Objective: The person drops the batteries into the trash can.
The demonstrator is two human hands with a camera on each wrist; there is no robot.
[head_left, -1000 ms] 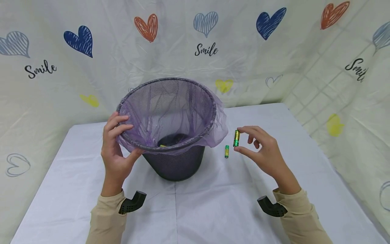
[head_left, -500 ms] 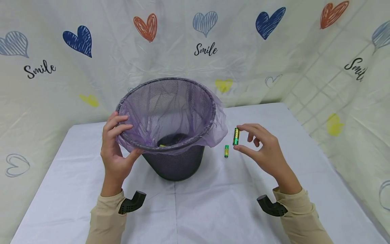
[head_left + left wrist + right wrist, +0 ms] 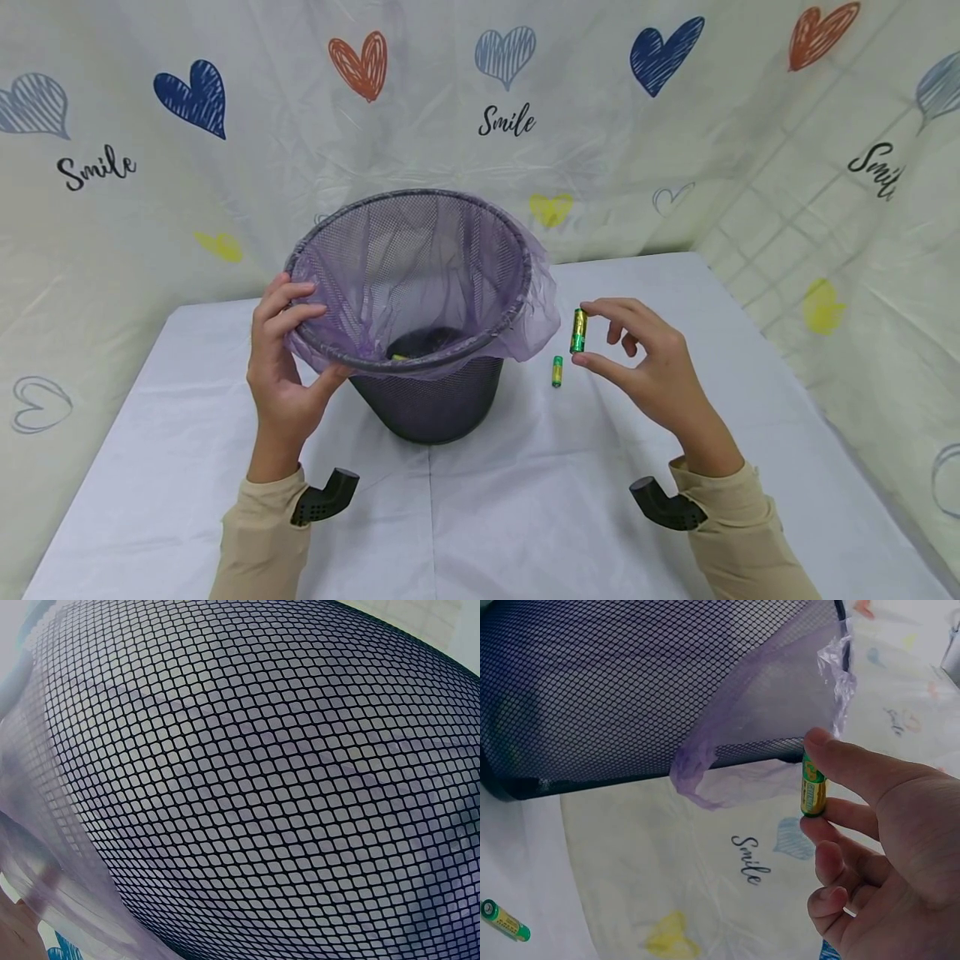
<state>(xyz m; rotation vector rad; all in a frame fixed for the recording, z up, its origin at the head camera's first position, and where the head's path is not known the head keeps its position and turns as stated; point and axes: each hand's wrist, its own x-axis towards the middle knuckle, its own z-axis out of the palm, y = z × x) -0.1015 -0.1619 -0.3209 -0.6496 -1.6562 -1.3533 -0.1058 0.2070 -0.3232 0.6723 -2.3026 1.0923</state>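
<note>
A black mesh wastebasket [image 3: 435, 408] lined with a thin purple bag [image 3: 536, 308] stands on the table, tilted toward me. My left hand [image 3: 285, 383] grips its rim at the left, fingers over the inside and thumb along the front. In the left wrist view the basket's mesh wall [image 3: 247, 780] fills most of the picture. To the right of the basket my right hand [image 3: 648, 371] pinches a green and gold battery [image 3: 578, 331] by its two ends, between thumb and fingers. A second battery [image 3: 557, 372] lies on the table below it. Something yellow [image 3: 400, 357] shows inside the basket.
A white cloth covers the table [image 3: 510, 517]. Behind it hangs a pale curtain [image 3: 585, 142] printed with hearts and the word Smile. Black wrist cameras [image 3: 667, 504] sit at both sleeves.
My right hand has risen slightly with the battery, drifting a little to the left. My left hand and the wastebasket have stayed where they were.
</note>
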